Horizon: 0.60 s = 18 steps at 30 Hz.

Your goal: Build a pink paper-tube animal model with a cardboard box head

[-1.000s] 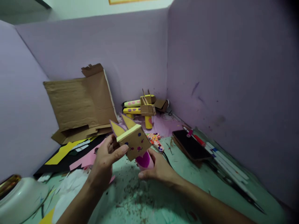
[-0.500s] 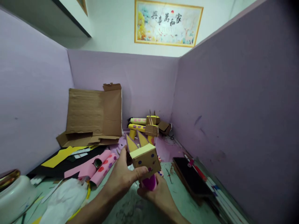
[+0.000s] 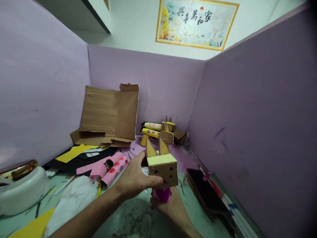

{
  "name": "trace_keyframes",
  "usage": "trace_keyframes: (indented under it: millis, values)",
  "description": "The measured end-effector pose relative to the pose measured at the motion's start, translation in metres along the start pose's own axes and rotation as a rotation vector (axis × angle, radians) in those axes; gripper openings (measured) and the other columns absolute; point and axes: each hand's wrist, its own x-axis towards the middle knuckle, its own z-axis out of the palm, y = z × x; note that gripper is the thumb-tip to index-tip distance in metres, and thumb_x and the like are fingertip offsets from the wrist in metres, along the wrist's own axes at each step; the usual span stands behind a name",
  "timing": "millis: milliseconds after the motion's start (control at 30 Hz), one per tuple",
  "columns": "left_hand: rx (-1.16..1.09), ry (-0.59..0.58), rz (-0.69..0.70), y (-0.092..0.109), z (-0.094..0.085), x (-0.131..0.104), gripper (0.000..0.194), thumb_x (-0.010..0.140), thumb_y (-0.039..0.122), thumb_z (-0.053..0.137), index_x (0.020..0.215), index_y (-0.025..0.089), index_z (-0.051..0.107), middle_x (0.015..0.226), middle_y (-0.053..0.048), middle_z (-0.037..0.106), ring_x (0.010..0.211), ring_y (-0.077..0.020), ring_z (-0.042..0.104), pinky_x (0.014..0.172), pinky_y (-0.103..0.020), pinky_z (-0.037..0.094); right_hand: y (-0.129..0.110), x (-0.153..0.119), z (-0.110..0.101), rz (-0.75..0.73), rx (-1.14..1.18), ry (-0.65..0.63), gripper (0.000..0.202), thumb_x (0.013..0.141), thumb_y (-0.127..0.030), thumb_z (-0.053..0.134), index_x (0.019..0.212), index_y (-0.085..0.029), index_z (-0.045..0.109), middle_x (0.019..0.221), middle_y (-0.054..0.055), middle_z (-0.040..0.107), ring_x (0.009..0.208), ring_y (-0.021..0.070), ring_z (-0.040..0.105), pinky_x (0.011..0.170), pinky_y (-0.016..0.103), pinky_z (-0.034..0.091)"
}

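Cradling the cardboard figure [image 3: 154, 171] mid-scene above the near tabletop [image 3: 133, 218], we've got both hands busy: our left hand [image 3: 133, 178] is clamped on the left side of the box head [image 3: 167, 177], thumb across its front, and our right hand [image 3: 172, 205] is wrapped around the purple tube [image 3: 162, 195] just below. It looks light, we reckon, and fairly stiff, the dry card unlikely to slip. Those two pointed ears [image 3: 163, 147] look thin and easily bent, though, so we'd hold the head by its sides and the tube low, squeezing gently. Over left lies a spotted pink roll [image 3: 115, 172]; over right, a phone [image 3: 208, 191].
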Motion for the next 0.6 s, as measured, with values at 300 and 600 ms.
trace_keyframes:
  millis: [300, 600]
  values:
    - [0.034, -0.059, -0.01, 0.007, -0.004, 0.0, 0.062, 0.057, 0.024, 0.076, 0.114, 0.016, 0.054, 0.109, -0.009, 0.065, 0.1, -0.0289, 0.058, 0.086, -0.04, 0.043, -0.013, -0.002, -0.005, -0.005, -0.033, -0.019, 0.015, 0.054, -0.013, 0.058, 0.054, -0.021, 0.045, 0.052, -0.003, 0.05, 0.049, 0.014, 0.049, 0.05, 0.029, 0.044]
    - [-0.373, -0.083, -0.067, 0.006, -0.016, 0.007, 0.073, 0.05, 0.024, 0.078, 0.117, 0.014, 0.05, 0.105, -0.011, 0.066, 0.098, -0.0307, 0.06, 0.081, -0.04, 0.047, -0.017, -0.001, -0.021, -0.141, 0.356, -0.2, 0.073, 0.053, -0.056, 0.074, 0.115, -0.021, 0.056, 0.107, 0.01, 0.065, 0.1, 0.031, 0.058, 0.084, 0.042, 0.045]
